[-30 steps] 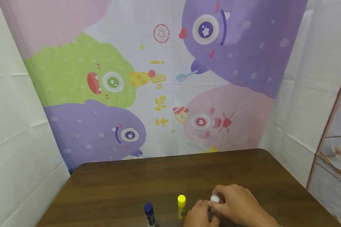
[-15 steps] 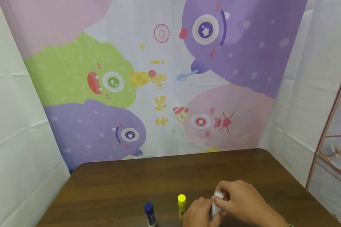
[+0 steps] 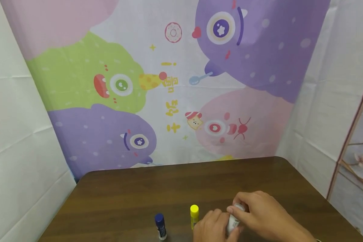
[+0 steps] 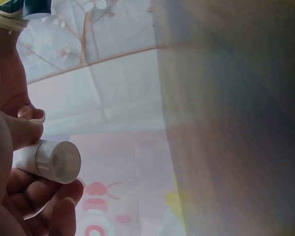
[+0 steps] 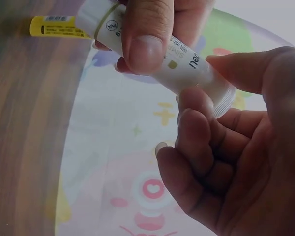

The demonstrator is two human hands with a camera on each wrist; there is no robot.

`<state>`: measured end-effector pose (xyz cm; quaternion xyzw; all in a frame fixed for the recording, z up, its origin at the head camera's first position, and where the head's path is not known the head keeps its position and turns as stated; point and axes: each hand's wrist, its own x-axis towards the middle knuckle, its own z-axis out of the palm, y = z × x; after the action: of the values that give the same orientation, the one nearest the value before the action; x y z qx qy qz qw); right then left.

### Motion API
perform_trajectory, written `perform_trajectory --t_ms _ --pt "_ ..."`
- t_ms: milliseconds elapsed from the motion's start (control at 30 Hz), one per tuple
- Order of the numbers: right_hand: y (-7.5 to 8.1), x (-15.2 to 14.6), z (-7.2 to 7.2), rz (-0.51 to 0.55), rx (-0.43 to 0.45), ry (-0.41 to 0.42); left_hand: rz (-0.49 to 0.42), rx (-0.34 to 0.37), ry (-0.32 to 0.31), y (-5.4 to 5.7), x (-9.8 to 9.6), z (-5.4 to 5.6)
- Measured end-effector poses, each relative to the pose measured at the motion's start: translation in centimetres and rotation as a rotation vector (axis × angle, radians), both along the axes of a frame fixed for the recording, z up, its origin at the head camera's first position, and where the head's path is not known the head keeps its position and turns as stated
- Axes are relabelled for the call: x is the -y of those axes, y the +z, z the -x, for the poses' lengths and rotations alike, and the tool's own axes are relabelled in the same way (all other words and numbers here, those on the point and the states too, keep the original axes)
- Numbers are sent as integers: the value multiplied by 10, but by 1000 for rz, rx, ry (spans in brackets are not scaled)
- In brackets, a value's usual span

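Observation:
A white glue stick (image 3: 233, 223) with printed lettering slants between my two hands, over the near right part of the table. My left hand (image 3: 212, 227) grips its body; in the right wrist view the thumb (image 5: 146, 54) presses along the printed side. At the ribbed end, my right hand (image 3: 261, 213) pinches the glue stick between thumb and curled fingers (image 5: 194, 132). The opposite, smooth white end (image 4: 64, 161) juts out past the left fingers in the left wrist view.
Just left of the hands stands a yellow glue stick (image 3: 194, 214), partly covered by the left hand. Farther left a dark blue glue stick (image 3: 160, 226) stands upright. The brown table (image 3: 124, 195) backs onto a cartoon-print cloth (image 3: 178, 148), with pale cloth at both sides.
The white glue stick has come up and right between the hands and tilted, so more of its body shows. Both hands have shifted slightly right; the other glue sticks stay standing.

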<state>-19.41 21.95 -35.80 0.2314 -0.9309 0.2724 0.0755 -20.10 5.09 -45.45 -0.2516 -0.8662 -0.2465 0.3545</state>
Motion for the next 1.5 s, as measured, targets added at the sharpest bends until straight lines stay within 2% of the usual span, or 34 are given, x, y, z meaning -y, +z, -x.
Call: perform_trajectory --t_ms 233,367,467,633,800,900,1000,1133,1233,1300,1400,1500 --pt "-1 -3 -1 75 -46 88 14 -75 -43 3 5 -1" --pt "1 -5 -2 118 -58 106 20 -120 -59 7 7 -1" --pt "4 -7 -3 139 -57 99 12 -144 -74 13 8 -3" --pt "8 -6 -5 162 -94 69 14 -144 -106 27 13 -6" --pt "10 0 -8 206 -42 65 100 -148 -72 38 23 -13" --pt "8 3 -8 211 -30 89 129 -147 -75 39 28 -16" --pt "5 7 -7 134 -60 85 118 -149 -95 35 27 -17" --pt "1 10 -4 -30 -189 38 74 -173 -96 29 21 -14" --pt "0 9 1 -81 -300 13 66 -188 -67 28 16 -11" --pt "-2 7 3 -69 -347 12 69 -184 -54 28 14 -10" --pt "-4 6 5 -8 -367 43 68 -167 -84 27 15 -11" --pt "-6 7 7 93 -318 72 44 -174 -120 29 17 -11"
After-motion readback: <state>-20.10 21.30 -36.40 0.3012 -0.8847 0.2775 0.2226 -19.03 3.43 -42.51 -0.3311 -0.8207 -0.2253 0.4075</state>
